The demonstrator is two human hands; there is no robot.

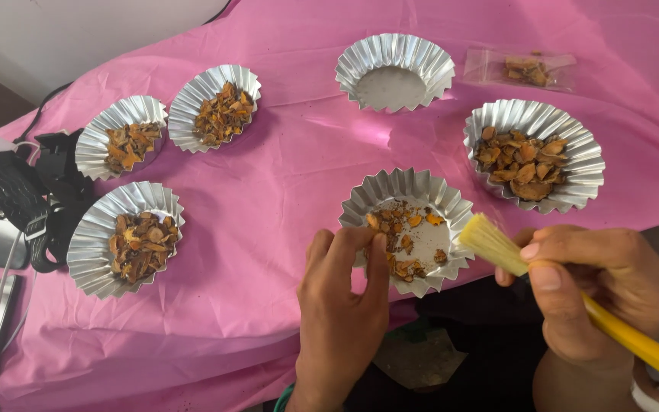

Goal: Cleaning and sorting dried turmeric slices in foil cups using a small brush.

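Right hand (604,286) clenched round yellow brush (573,294), bristles just beside foil cup (409,229). Left hand (345,305) pinched cup's near rim, possibly a chip too. Risk: light cup tipping off pink cloth (284,191) edge, spilling orange chips (404,236).

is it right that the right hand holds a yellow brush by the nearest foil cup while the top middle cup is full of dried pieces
Not quite. The head view shows the top middle foil cup empty. The rest stands: the right hand holds the yellow brush beside the nearest foil cup, steadied by the left hand.
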